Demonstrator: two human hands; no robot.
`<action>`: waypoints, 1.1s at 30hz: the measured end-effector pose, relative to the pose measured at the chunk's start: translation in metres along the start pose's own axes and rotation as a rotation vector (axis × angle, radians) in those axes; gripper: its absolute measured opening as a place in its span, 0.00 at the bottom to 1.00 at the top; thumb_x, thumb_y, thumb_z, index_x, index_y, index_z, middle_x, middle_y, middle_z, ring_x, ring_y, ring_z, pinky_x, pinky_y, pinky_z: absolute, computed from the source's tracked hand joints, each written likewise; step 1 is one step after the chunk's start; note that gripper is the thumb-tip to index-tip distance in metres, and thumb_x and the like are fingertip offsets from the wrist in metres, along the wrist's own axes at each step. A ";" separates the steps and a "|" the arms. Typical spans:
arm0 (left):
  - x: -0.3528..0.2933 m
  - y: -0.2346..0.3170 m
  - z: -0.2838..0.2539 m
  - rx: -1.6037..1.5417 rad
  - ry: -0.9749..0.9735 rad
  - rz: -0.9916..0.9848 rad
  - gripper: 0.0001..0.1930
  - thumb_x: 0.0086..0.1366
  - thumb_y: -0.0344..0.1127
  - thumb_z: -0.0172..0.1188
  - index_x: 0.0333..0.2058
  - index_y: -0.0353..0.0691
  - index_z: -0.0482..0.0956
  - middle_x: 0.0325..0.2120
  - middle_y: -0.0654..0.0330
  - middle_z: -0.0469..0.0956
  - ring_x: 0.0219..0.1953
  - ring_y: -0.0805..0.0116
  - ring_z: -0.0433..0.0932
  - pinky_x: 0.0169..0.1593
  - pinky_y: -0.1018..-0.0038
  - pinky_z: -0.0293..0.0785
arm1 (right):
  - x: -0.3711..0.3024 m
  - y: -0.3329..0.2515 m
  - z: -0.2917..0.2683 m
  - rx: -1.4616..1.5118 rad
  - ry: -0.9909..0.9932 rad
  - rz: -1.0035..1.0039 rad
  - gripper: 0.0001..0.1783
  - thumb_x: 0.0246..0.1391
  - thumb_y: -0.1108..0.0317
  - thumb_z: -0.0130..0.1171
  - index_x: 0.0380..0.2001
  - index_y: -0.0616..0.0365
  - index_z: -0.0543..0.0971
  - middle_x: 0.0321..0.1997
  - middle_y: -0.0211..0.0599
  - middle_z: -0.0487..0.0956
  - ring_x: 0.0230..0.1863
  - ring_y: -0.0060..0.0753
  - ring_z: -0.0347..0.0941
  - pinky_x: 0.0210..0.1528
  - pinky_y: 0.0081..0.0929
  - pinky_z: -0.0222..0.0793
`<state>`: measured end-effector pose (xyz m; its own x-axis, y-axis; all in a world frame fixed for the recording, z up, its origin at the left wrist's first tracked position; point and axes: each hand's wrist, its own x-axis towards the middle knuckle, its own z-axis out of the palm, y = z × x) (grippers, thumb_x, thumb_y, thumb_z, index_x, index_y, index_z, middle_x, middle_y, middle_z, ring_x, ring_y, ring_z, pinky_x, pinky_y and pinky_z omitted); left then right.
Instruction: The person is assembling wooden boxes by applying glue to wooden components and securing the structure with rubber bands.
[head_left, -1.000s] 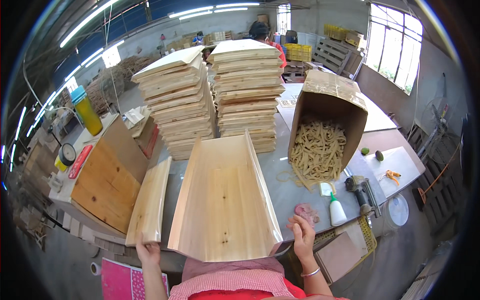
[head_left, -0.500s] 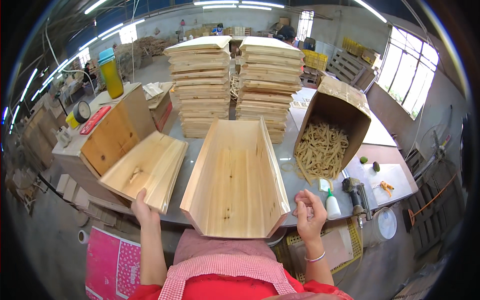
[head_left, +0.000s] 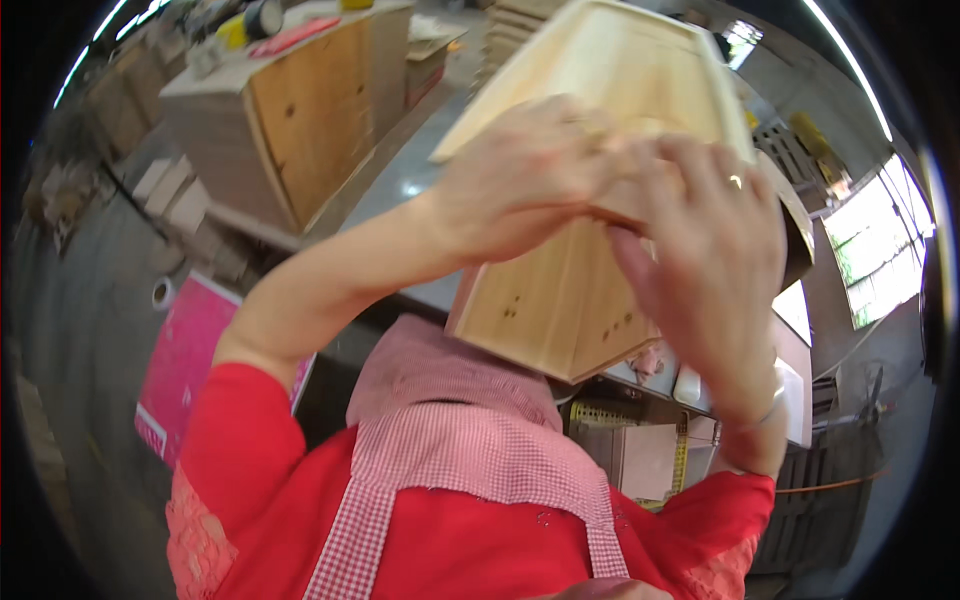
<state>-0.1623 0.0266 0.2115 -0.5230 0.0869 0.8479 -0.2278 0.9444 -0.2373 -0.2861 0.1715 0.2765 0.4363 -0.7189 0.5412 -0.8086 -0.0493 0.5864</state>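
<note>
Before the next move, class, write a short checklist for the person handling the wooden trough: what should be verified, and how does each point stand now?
1. Left hand on the wooden trough: ok, it lies on the upper part.
2. Right hand on the trough: ok, its fingers spread over the wood.
3. Firm grip: cannot tell, the fingertips are hidden.
4. Trough resting on the table: cannot tell, its near end juts past the edge.
5. View past the hands: not ok, they block much of it.

A flat pink package [head_left: 185,365] lies on the floor, well below and left of the left hand [head_left: 520,175].
</note>
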 end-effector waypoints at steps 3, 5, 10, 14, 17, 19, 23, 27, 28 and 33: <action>0.006 0.009 0.024 0.079 0.005 0.053 0.12 0.54 0.38 0.59 0.31 0.35 0.78 0.30 0.57 0.76 0.37 0.60 0.76 0.38 0.68 0.75 | -0.004 0.009 0.012 0.176 -0.186 0.047 0.14 0.42 0.73 0.61 0.35 0.61 0.74 0.35 0.41 0.73 0.34 0.44 0.75 0.37 0.39 0.70; 0.006 0.017 0.039 0.052 0.040 0.002 0.12 0.52 0.37 0.59 0.30 0.33 0.78 0.27 0.59 0.77 0.37 0.62 0.76 0.38 0.69 0.75 | -0.011 0.008 0.025 0.053 -0.149 0.022 0.18 0.42 0.76 0.61 0.41 0.61 0.74 0.34 0.41 0.72 0.37 0.45 0.73 0.38 0.38 0.70; 0.004 0.040 0.045 0.042 0.058 -0.045 0.08 0.49 0.36 0.60 0.22 0.37 0.81 0.31 0.61 0.78 0.38 0.65 0.75 0.36 0.71 0.71 | -0.033 0.016 0.047 -0.001 -0.265 0.110 0.25 0.41 0.75 0.64 0.47 0.65 0.76 0.33 0.41 0.70 0.39 0.47 0.71 0.38 0.39 0.69; -0.028 0.050 0.021 0.038 -0.021 -0.168 0.13 0.49 0.37 0.63 0.34 0.40 0.82 0.38 0.63 0.76 0.44 0.65 0.72 0.43 0.69 0.67 | -0.060 0.007 0.065 0.103 -0.260 0.113 0.30 0.35 0.81 0.59 0.49 0.63 0.75 0.34 0.43 0.69 0.38 0.47 0.71 0.37 0.40 0.69; -0.078 0.034 -0.001 -0.373 0.167 -0.407 0.30 0.50 0.43 0.72 0.52 0.37 0.78 0.40 0.57 0.72 0.46 0.61 0.70 0.50 0.67 0.67 | -0.075 -0.002 0.074 0.123 -0.304 0.116 0.34 0.33 0.82 0.57 0.52 0.62 0.75 0.35 0.43 0.69 0.38 0.47 0.70 0.37 0.40 0.68; -0.117 0.018 -0.001 -0.569 0.084 -0.605 0.34 0.52 0.42 0.73 0.57 0.35 0.74 0.41 0.57 0.70 0.45 0.62 0.69 0.52 0.69 0.67 | -0.073 -0.010 0.076 0.112 -0.341 0.096 0.33 0.33 0.81 0.58 0.51 0.63 0.75 0.34 0.42 0.68 0.36 0.46 0.70 0.37 0.38 0.68; -0.159 0.012 0.023 -0.877 0.027 -0.816 0.33 0.56 0.37 0.72 0.60 0.36 0.73 0.40 0.62 0.69 0.45 0.68 0.69 0.53 0.75 0.67 | -0.067 -0.018 0.090 0.192 -0.332 0.076 0.31 0.32 0.80 0.58 0.48 0.62 0.75 0.34 0.41 0.69 0.36 0.45 0.70 0.36 0.38 0.68; -0.165 0.013 0.036 -1.087 0.001 -0.867 0.31 0.57 0.33 0.70 0.60 0.38 0.73 0.40 0.63 0.69 0.45 0.71 0.69 0.53 0.75 0.68 | -0.066 -0.023 0.100 0.204 -0.375 0.094 0.31 0.32 0.80 0.58 0.48 0.62 0.75 0.35 0.42 0.69 0.36 0.46 0.70 0.37 0.38 0.68; -0.165 0.012 0.038 -1.128 0.017 -0.882 0.31 0.57 0.32 0.70 0.60 0.39 0.74 0.40 0.64 0.69 0.45 0.71 0.70 0.53 0.75 0.68 | -0.066 -0.024 0.102 0.209 -0.373 0.092 0.31 0.33 0.80 0.58 0.48 0.62 0.75 0.35 0.42 0.69 0.36 0.46 0.70 0.37 0.38 0.68; -0.168 0.007 0.042 -1.134 0.012 -0.833 0.29 0.57 0.29 0.69 0.59 0.39 0.75 0.40 0.64 0.69 0.45 0.71 0.70 0.53 0.74 0.69 | -0.069 -0.031 0.108 0.225 -0.357 0.102 0.30 0.34 0.81 0.56 0.48 0.62 0.74 0.34 0.42 0.70 0.37 0.46 0.71 0.37 0.39 0.69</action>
<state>-0.1109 0.0052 0.0475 -0.5562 -0.6197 0.5537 0.3167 0.4579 0.8306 -0.3341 0.1472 0.1560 0.2174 -0.9208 0.3240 -0.9239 -0.0870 0.3727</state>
